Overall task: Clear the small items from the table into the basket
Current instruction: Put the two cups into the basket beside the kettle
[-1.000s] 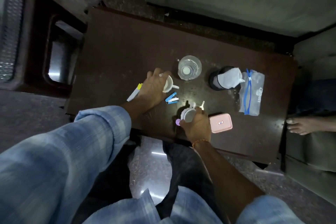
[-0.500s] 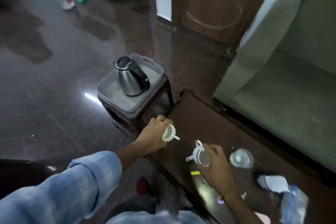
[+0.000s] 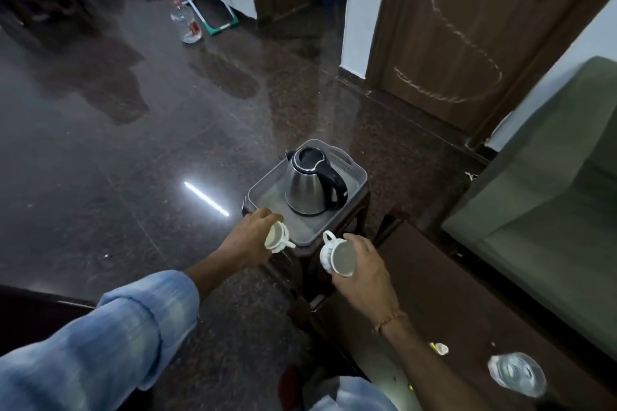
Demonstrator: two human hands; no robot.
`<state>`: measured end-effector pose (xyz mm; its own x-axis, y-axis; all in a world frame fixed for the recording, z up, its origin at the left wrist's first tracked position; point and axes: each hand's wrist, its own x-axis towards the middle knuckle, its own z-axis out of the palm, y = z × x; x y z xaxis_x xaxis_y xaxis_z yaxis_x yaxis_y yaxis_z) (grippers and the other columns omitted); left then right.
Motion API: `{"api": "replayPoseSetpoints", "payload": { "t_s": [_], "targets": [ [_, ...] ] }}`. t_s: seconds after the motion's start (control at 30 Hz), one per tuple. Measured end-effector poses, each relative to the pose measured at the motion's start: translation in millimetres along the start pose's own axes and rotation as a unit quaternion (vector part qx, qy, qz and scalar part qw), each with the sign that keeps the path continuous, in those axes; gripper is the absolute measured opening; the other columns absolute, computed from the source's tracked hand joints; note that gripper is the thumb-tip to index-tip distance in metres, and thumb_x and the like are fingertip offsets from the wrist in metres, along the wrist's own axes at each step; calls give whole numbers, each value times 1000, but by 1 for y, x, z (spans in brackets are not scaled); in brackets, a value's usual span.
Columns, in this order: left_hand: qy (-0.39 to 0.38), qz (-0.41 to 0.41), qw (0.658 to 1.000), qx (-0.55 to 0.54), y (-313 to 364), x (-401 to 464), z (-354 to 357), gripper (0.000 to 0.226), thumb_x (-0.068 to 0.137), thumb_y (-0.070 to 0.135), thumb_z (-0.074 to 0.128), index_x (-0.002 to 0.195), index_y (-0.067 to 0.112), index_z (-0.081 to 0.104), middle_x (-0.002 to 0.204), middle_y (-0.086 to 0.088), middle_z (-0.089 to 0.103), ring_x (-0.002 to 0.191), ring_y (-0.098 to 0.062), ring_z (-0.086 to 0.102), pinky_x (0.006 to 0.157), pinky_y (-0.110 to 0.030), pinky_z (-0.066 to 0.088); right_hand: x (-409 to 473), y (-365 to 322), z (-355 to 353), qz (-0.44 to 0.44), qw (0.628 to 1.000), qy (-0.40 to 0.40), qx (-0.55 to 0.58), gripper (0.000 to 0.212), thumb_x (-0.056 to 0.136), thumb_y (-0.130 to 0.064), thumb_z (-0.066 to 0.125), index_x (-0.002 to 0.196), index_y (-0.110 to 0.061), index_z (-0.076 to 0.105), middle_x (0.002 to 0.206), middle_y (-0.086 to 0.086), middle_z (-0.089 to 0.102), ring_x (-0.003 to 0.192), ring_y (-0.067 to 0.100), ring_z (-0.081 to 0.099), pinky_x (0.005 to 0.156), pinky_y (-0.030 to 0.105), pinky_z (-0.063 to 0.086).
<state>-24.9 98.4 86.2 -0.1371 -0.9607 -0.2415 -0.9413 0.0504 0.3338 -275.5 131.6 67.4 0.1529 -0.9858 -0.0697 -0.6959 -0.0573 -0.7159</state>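
Observation:
My left hand (image 3: 248, 237) grips a small white cup (image 3: 276, 237) at the near left corner of the grey basket (image 3: 263, 185). My right hand (image 3: 364, 265) holds a second white cup (image 3: 337, 255) by its side, handle pointing up, just in front of the basket's near edge. The basket sits on a dark stool and holds a steel kettle (image 3: 312, 185) with a black handle. The dark brown table (image 3: 450, 310) runs along the lower right, with a clear glass (image 3: 516, 374) and a small white item (image 3: 441, 348) on it.
A green sofa (image 3: 551, 210) lies right of the table. A brown door (image 3: 467, 27) stands behind the basket. Polished dark floor spreads to the left, with a mop (image 3: 213, 20) far back. Both my forearms wear rolled blue sleeves.
Both hands lifted the cups off the table and carried them left to the basket on the stool. The view swung from the tabletop toward the basket and floor.

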Motion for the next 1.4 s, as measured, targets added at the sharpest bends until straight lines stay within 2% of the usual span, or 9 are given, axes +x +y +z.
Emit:
{"api": "replayPoseSetpoints", "payload": {
  "t_s": [0.1,0.27,0.53,0.73,0.9,1.03,1.2,1.3,1.4],
  "targets": [
    [-8,-1,1000,12,-4,16,-3,67,77,19,75,139,21,48,136,-5,48,119,-28,51,99,-39,45,24,-7,6,-15,1000,-13,0,67,68,-24,72,130,-25,47,131,-8,49,114,13,52,91,24,45],
    [-26,3,999,43,-8,39,-12,70,78,17,74,141,24,45,141,-3,47,125,-27,47,99,-39,47,69,-11,19,-39,997,-57,-18,65,75,-20,70,135,-22,46,134,-6,44,121,15,48,100,22,43],
    [-51,7,994,92,-36,94,-31,74,79,8,72,145,22,40,145,-4,42,126,-28,45,98,-39,46,122,-7,49,-26,995,-91,-41,58,75,-17,67,129,-25,49,121,-2,43,109,19,54,90,22,47],
    [-111,46,986,115,-76,153,-23,75,78,5,73,144,22,41,144,-5,44,124,-31,47,96,-41,50,156,-4,92,12,991,-111,-71,60,75,-7,66,132,-20,51,124,3,46,109,25,54,93,33,50],
    [-174,86,974,120,-112,198,-9,70,78,17,79,139,20,44,142,-5,42,126,-31,45,97,-44,50,175,-6,123,82,981,-137,-110,63,74,-4,62,134,-20,51,133,5,47,112,31,54,96,40,50],
    [-216,123,958,140,-130,221,6,69,79,21,79,138,18,44,141,-7,41,127,-32,44,98,-42,50,185,-6,149,133,967,-169,-135,67,72,-4,65,135,-22,49,139,2,45,113,33,56,94,42,52],
    [-248,144,946,153,-147,239,19,71,80,23,79,140,17,41,145,-11,36,130,-35,40,98,-45,50,197,-4,170,177,953,-181,-168,68,74,-3,65,136,-24,48,140,0,45,108,33,56,89,37,51],
    [-255,154,940,168,-154,247,28,74,80,20,78,142,17,37,149,-11,30,131,-36,39,95,-47,53,203,0,176,202,943,-190,-183,72,74,-4,65,139,-26,44,142,1,44,111,34,54,91,40,53],
    [-262,160,936,172,-157,253,35,72,81,13,76,142,17,37,145,-11,34,130,-35,40,93,-48,54,207,3,181,222,936,-193,-193,74,74,-3,66,140,-28,43,147,0,40,115,34,53,91,44,54]
  ]
}}
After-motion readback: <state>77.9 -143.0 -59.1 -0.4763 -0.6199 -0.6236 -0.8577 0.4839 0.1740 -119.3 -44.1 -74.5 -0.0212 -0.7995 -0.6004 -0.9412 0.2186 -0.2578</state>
